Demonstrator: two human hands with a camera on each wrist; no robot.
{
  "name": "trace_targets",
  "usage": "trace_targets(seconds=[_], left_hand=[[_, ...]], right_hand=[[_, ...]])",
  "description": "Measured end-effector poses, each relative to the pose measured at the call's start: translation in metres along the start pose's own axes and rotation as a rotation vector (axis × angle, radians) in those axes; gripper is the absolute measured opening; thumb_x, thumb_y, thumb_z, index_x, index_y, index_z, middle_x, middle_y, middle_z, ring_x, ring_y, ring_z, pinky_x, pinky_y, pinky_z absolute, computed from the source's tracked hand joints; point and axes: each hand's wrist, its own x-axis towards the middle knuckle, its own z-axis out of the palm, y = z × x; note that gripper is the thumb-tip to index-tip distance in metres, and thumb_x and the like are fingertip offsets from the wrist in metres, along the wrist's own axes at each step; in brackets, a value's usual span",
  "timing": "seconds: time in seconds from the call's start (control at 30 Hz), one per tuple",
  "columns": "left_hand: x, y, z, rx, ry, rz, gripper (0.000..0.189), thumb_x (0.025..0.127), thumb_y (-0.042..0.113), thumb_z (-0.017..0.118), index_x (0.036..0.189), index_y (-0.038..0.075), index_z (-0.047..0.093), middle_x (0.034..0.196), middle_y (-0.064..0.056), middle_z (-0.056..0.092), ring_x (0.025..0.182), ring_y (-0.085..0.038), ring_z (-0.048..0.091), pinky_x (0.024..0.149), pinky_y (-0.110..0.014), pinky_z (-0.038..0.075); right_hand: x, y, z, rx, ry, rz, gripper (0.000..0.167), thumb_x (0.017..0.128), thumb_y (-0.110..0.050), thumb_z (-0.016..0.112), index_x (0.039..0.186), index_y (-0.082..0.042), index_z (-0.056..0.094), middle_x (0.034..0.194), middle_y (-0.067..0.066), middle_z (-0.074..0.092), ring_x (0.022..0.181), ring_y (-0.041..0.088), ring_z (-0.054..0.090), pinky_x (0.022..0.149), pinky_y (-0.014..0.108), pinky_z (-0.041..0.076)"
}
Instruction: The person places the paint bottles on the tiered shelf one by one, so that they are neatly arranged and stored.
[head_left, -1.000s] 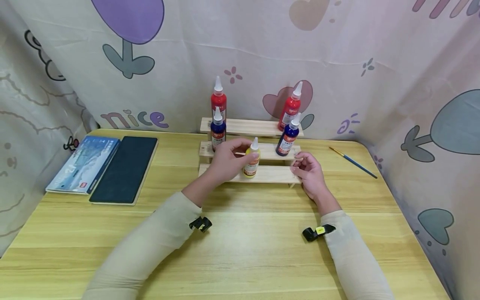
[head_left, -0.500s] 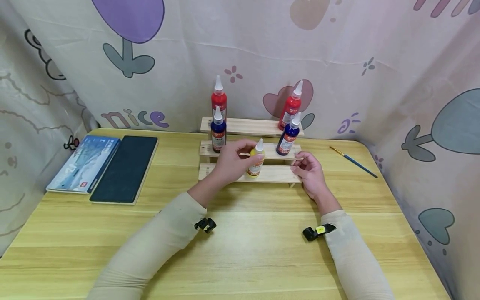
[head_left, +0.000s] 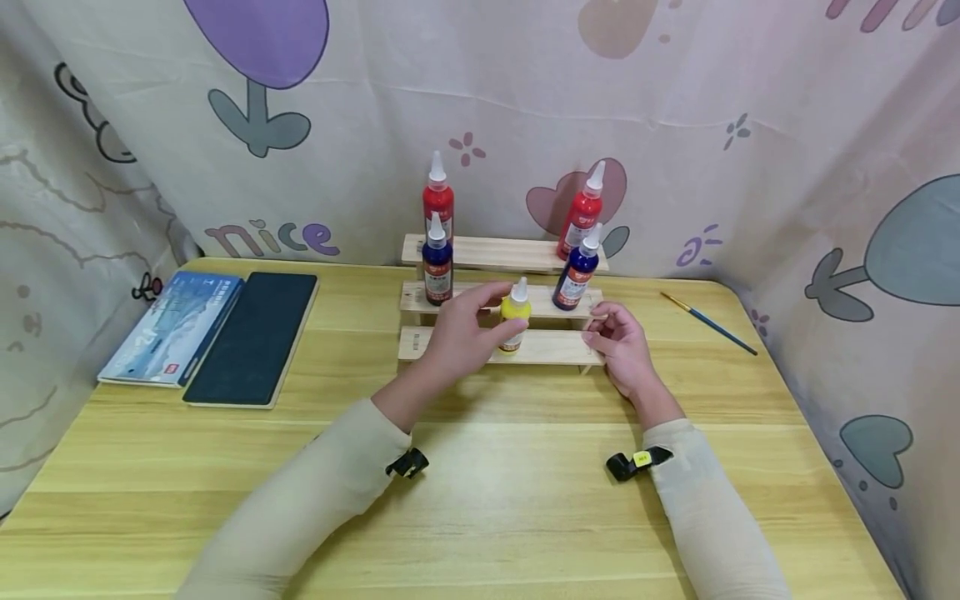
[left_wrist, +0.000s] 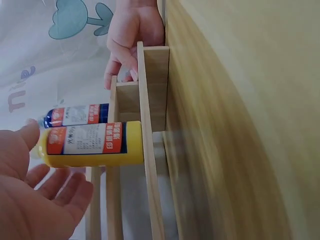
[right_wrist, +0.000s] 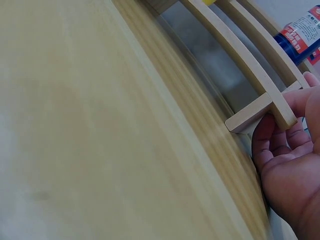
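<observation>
A three-step wooden rack [head_left: 558, 346] stands at the back of the table. On its lowest step a yellow paint bottle [head_left: 515, 308] with a white nozzle stands upright. My left hand [head_left: 461, 337] is around it with fingers spread; in the left wrist view, the fingers lie apart from the bottle's side and the thumb is near its top. My right hand [head_left: 624, 350] grips the rack's right end, its fingers curled at the lowest step's end in the right wrist view. Blue bottles [head_left: 438, 271] stand at both ends of the middle step, red bottles [head_left: 438, 200] on the top step.
A dark notebook [head_left: 251, 337] and a blue-and-white book [head_left: 171, 329] lie side by side at the left. A paintbrush [head_left: 708, 322] lies right of the rack. A patterned curtain [head_left: 360, 158] hangs close behind the table.
My left hand has slid the yellow bottle a little to the right along the lowest step, then its fingers have loosened around it. My right hand has stayed at the rack's end.
</observation>
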Motion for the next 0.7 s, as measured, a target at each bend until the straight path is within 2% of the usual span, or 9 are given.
trace_targets(seconds=[0.17, 0.33, 0.53, 0.7], left_hand=[[-0.017, 0.004, -0.007, 0.058, 0.025, -0.044, 0.056, 0.089, 0.026, 0.079, 0.138, 0.013, 0.059, 0.134, -0.001, 0.060, 0.120, -0.018, 0.057, 0.098, -0.034, 0.049], [-0.031, 0.003, -0.014, 0.110, 0.049, -0.024, 0.054, 0.089, 0.023, 0.079, 0.137, 0.008, 0.059, 0.132, -0.007, 0.062, 0.119, -0.019, 0.057, 0.098, -0.038, 0.048], [-0.048, -0.001, -0.028, 0.215, 0.028, 0.017, 0.056, 0.091, 0.025, 0.077, 0.141, 0.011, 0.055, 0.135, -0.005, 0.060, 0.123, -0.021, 0.055, 0.103, -0.044, 0.043], [-0.059, -0.005, -0.044, 0.212, 0.069, -0.018, 0.055, 0.092, 0.026, 0.076, 0.141, 0.012, 0.055, 0.135, -0.004, 0.060, 0.123, -0.022, 0.055, 0.101, -0.044, 0.045]], right_hand=[[0.001, -0.001, 0.001, -0.006, 0.007, -0.006, 0.040, 0.080, 0.028, 0.059, 0.103, -0.006, 0.063, 0.089, 0.006, 0.059, 0.085, 0.019, 0.054, 0.070, 0.022, 0.046], [0.002, -0.001, 0.001, -0.020, 0.012, -0.009, 0.041, 0.080, 0.027, 0.059, 0.103, -0.007, 0.064, 0.088, 0.006, 0.059, 0.085, 0.018, 0.054, 0.070, 0.023, 0.046], [-0.001, 0.000, 0.003, -0.045, 0.026, -0.001, 0.042, 0.081, 0.026, 0.060, 0.105, -0.008, 0.064, 0.089, 0.006, 0.060, 0.086, 0.018, 0.055, 0.073, 0.023, 0.048], [-0.003, -0.006, 0.002, -0.145, 0.063, 0.022, 0.040, 0.081, 0.025, 0.061, 0.107, -0.006, 0.063, 0.089, 0.007, 0.060, 0.085, 0.018, 0.056, 0.070, 0.022, 0.049]])
